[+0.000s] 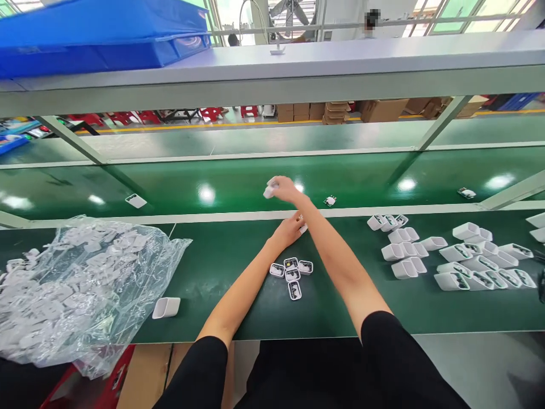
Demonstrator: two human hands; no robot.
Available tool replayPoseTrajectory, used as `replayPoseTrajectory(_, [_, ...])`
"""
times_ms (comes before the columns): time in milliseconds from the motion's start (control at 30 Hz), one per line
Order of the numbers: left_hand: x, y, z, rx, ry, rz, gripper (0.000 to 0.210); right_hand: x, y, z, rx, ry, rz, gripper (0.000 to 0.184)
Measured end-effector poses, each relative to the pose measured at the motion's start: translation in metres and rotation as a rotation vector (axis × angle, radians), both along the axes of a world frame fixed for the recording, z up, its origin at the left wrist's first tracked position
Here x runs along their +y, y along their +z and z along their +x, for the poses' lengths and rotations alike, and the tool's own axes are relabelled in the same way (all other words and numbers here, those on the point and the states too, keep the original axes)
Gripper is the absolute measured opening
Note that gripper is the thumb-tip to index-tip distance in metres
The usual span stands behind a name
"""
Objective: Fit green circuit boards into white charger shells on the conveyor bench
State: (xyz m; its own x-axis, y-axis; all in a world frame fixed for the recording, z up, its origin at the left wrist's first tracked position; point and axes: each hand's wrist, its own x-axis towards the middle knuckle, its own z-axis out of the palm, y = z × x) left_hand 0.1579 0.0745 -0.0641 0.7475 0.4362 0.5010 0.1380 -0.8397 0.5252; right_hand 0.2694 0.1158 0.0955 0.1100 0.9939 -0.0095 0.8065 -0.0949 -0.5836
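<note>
Hand, right (pixel 281 188), reaches out over the far green strip (pixel 251 167), fingers pinched together on a white piece (pixel 269 192). That piece is blurred, pale all over; shape hard to make out. Left hand (pixel 290 229) lower and nearer, by the pale rail (pixel 213 216), fingers curled on a second white piece (pixel 303 229), mostly hidden behind them. Right forearm passes just beside the left hand.

Writing: dark marks on the cases, too small to read; cannot tell print from parts.

On the green bench (pixel 213 267), between the forearms: five small cases (pixel 293 276), grouped close, faces up. White rims, rounded corners, dark detail inside; one shows a yellow spot. To the right, rows of deeper white cases (pixel 451 281), glossy, lying on their sides, several with dark ends showing. To the left, a single white case (pixel 165 307) on its side, near a clear plastic bag (pixel 170 255) spread under many loose white bits (pixel 80 267).

Far strip also carries a flat white plate (pixel 136 200) at left and a small part (pixel 330 200) near the right forearm. Blue bin (pixel 85 42) on the shelf above (pixel 340 65).
</note>
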Motion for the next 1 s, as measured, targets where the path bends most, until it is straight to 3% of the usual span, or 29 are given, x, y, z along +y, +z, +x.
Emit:
replayPoseTrajectory(133, [-0.004, 0.002, 0.001, 0.059, -0.002, 0.010, 0.012, -0.038, 0.016, 0.080, -0.046, -0.258, 0.022, 0.054])
replayPoseTrajectory(267, [-0.005, 0.004, 0.004, 0.058, 0.014, -0.020, 0.014, -0.079, 0.013, 0.129, -0.184, -0.472, -0.217, 0.056])
replayPoseTrajectory(400, [-0.006, 0.014, 0.001, 0.042, 0.018, -0.034, 0.013, -0.093, -0.004, 0.117, -0.253, -0.559, -0.406, 0.063])
replayPoseTrajectory(500, [-0.008, 0.026, -0.003, 0.033, 0.009, -0.027, 0.010, -0.090, -0.010, 0.091, -0.203, -0.554, -0.428, 0.047])
replayPoseTrajectory(633, [-0.008, 0.037, -0.005, 0.010, 0.029, -0.016, 0.011, -0.089, -0.006, 0.077, -0.053, -0.564, -0.314, 0.046])
replayPoseTrajectory(767, [-0.008, 0.054, -0.013, -0.036, 0.093, 0.011, 0.009, -0.119, -0.008, 0.085, 0.122, -0.586, -0.122, 0.046])
replayPoseTrajectory(833, [-0.005, 0.072, -0.028, -0.093, 0.129, 0.034, 0.014, -0.146, -0.018, 0.089, 0.209, -0.587, -0.004, 0.043])
replayPoseTrajectory(933, [0.009, 0.099, -0.066, -0.216, 0.210, 0.069, 0.027, -0.184, -0.048, 0.093, 0.350, -0.570, 0.183, 0.037])
replayPoseTrajectory(1000, [0.020, 0.105, -0.095, -0.286, 0.305, 0.079, 0.030, -0.200, -0.072, 0.095, 0.458, -0.553, 0.298, 0.038])
